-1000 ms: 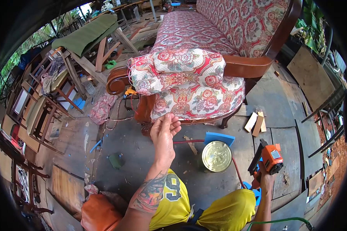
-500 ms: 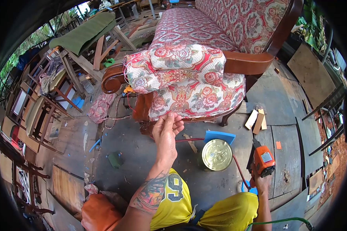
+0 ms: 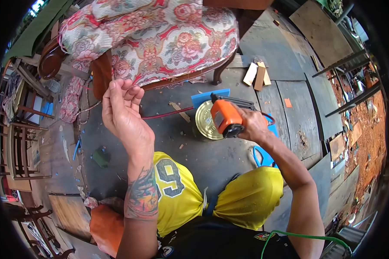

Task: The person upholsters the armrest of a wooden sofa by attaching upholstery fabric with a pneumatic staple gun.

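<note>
My right hand point(image 3: 253, 125) grips an orange and black staple gun point(image 3: 225, 117), which is over the right side of a round gold-lidded tin point(image 3: 206, 121). A dark red hose point(image 3: 168, 113) runs along the floor to the left of the tin. My left hand point(image 3: 126, 105) is raised palm up in front of the sofa's lower front edge, fingers loosely curled and a little apart. I see nothing held in it. Behind its fingertips is the floral upholstery point(image 3: 177, 52) of a sofa with carved wooden trim.
Behind the tin stands a blue flat piece point(image 3: 210, 97). Wood offcuts point(image 3: 259, 76) lie near the sofa leg point(image 3: 219, 74). Wooden chair frames point(image 3: 26, 146) stand at the left, and a board point(image 3: 317, 34) leans at the right. A green hose point(image 3: 307, 235) crosses by my right arm.
The staple gun has moved left and forward in my right hand, from beside the tin to over it. My left hand has turned palm up and its pinched fingers have loosened. The view has shifted.
</note>
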